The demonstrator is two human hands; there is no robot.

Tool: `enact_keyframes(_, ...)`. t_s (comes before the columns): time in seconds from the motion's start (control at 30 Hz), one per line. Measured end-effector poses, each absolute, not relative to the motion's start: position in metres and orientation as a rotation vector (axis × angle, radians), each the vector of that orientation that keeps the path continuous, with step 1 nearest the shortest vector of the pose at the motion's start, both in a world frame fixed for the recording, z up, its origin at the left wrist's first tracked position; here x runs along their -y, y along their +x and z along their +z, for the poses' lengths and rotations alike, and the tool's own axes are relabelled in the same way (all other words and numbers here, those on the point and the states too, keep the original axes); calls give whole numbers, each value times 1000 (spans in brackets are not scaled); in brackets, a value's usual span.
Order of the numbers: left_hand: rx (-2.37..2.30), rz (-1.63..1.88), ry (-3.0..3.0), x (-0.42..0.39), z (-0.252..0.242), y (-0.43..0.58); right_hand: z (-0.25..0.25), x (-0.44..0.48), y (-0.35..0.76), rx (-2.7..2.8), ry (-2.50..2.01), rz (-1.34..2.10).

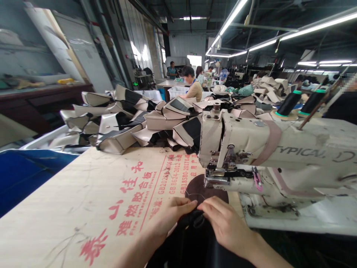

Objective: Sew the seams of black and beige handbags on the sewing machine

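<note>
On the plywood board [111, 186], by the sewing machine [251, 137], we see our dark piece [206, 186] — rounded end pointing away from us, long axis too hidden to tell. Our left hand [171, 216] and right hand [224, 221] pinch its near edge — fingertips close together.

Our bare left hand [170, 217] and bare right hand [226, 222] partly hide the shiny black material [198, 220] between them; we see the cream metal sewing machine [295, 139] cut off by the right edge.
</note>
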State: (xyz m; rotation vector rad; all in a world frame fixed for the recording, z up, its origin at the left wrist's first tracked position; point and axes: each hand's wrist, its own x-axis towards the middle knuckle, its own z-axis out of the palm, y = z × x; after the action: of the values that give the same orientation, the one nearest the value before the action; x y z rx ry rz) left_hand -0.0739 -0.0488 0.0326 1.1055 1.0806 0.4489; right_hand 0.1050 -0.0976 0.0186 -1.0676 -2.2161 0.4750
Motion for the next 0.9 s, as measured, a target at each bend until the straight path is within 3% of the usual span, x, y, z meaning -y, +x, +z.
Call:
enact_keyframes(0.2, -1269, 753, 1755, 87, 36, -87, 16, 101, 103, 2165, -1073, 442)
enact_keyframes(0.43, -1200, 822, 2500, 106, 9, -98, 11, 105, 98, 2128, -1106, 408)
enact_keyframes(0.9, -1222, 767, 2319, 75, 18, -101, 10, 88, 79, 2281, -1197, 373)
